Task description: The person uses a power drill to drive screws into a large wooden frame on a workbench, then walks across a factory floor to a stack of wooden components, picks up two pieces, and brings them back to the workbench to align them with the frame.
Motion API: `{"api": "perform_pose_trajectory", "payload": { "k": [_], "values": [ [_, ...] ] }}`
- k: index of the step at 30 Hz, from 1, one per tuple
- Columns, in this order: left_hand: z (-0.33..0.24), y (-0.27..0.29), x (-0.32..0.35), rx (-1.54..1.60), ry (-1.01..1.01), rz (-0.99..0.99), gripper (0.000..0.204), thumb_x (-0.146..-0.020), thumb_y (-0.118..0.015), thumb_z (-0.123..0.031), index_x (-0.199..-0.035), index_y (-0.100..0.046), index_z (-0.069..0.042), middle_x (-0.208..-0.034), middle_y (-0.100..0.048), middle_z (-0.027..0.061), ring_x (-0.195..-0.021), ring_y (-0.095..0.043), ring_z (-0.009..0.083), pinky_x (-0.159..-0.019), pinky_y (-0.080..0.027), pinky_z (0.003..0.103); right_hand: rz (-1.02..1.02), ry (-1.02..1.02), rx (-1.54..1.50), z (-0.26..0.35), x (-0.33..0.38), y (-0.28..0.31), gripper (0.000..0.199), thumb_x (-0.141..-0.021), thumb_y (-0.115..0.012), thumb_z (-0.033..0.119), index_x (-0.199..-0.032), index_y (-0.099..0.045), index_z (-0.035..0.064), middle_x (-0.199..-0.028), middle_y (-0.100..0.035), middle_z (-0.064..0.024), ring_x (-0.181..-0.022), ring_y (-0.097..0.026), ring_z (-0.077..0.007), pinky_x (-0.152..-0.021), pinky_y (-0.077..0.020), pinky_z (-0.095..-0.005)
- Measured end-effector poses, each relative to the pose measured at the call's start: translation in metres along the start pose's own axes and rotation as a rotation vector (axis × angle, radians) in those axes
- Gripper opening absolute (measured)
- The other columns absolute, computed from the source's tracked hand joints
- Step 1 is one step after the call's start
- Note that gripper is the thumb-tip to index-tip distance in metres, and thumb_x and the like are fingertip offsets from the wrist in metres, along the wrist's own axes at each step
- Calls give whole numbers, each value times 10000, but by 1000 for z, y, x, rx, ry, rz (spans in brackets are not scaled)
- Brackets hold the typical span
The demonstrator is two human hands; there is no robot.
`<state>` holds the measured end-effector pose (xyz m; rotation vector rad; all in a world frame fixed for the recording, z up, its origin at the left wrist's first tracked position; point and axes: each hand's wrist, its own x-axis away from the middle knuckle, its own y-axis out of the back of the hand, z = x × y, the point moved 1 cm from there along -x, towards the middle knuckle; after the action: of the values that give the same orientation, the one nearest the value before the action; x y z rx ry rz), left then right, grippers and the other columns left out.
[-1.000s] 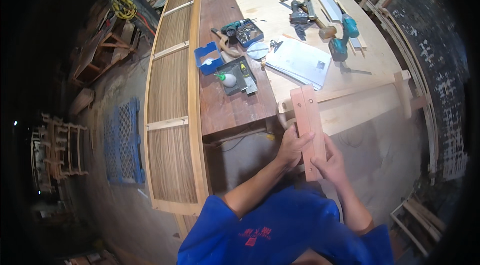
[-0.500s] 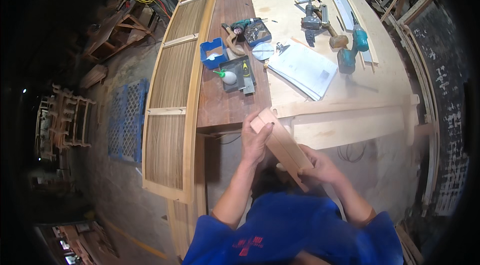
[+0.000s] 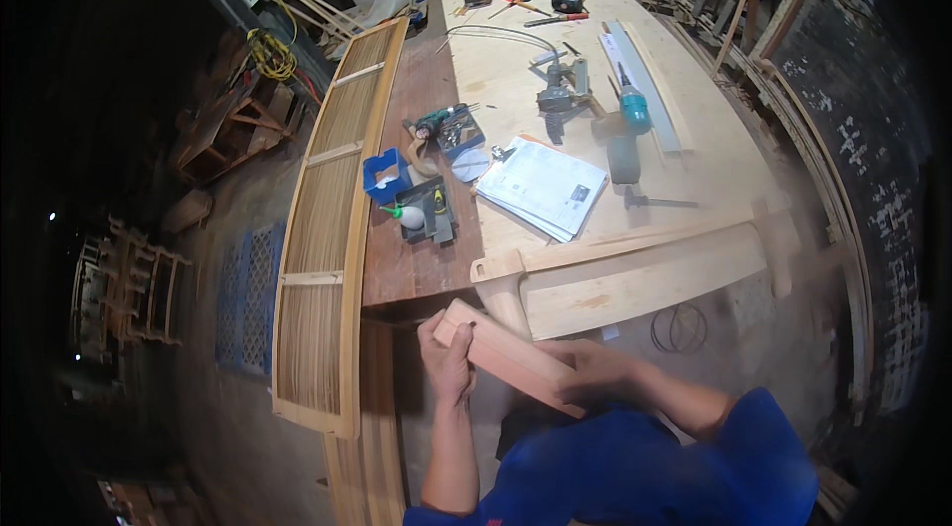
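Both hands, L (image 3: 446,362) & R (image 3: 595,372), grip closed around 1 wooden block (image 3: 506,355) at opposite ends.

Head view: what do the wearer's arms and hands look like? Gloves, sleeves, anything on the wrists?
Both hands are bare, no gloves: left hand, right hand. The forearms are bare too, with no watch or band visible on either wrist. The person wears a blue short-sleeved shirt; its sleeves end above the elbows. The right hand is motion-blurred, so finer detail cannot be told.
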<state>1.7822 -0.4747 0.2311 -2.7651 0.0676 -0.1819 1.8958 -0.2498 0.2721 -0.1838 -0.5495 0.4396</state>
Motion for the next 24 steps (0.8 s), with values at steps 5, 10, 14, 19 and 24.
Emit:
{"api": "perform_pose_trajectory", "payload": {
  "k": [5,10,14,19,24],
  "values": [
    [-11,10,10,22,-23,-56,437,-882,-669,21,-1259,-454,-26,-1088,-617,136,-954,-639,203,-865,-544,344,87,103,151,8,-2,-8,807,-828,-646,165,-1529,-271,26,-1268,-578,-141,-1062,-579,-168,-878,-488,-282],
    [-18,24,15,39,-35,-92,438,-887,-645,40,-1273,-446,-22,-1081,-622,147,-942,-640,205,-849,-544,342,-4,315,442,-28,-30,-17,898,-838,-689,257,-1553,-188,47,-1404,-491,-255,-1226,-539,-279,-1022,-405,-320],
    [-19,39,13,70,-39,-120,450,-885,-633,48,-1286,-440,-17,-1084,-625,157,-938,-640,209,-844,-542,339,30,314,425,-35,-45,-23,912,-842,-700,285,-1560,-180,71,-1422,-475,-261,-1254,-524,-288,-1038,-393,-314],
    [-22,58,6,66,-31,-152,461,-881,-642,33,-1292,-437,-5,-1089,-625,167,-938,-639,218,-843,-538,342,40,203,459,-12,-52,-41,914,-855,-710,323,-1563,-180,89,-1454,-451,-244,-1272,-511,-285,-1045,-388,-315],
    [-24,68,1,95,-44,-211,426,-887,-661,6,-1266,-468,-5,-1079,-628,132,-938,-636,207,-847,-537,340,19,237,456,-9,-64,-48,913,-858,-709,342,-1563,-182,99,-1498,-408,-225,-1327,-468,-288,-1080,-362,-321]
  ]
}}
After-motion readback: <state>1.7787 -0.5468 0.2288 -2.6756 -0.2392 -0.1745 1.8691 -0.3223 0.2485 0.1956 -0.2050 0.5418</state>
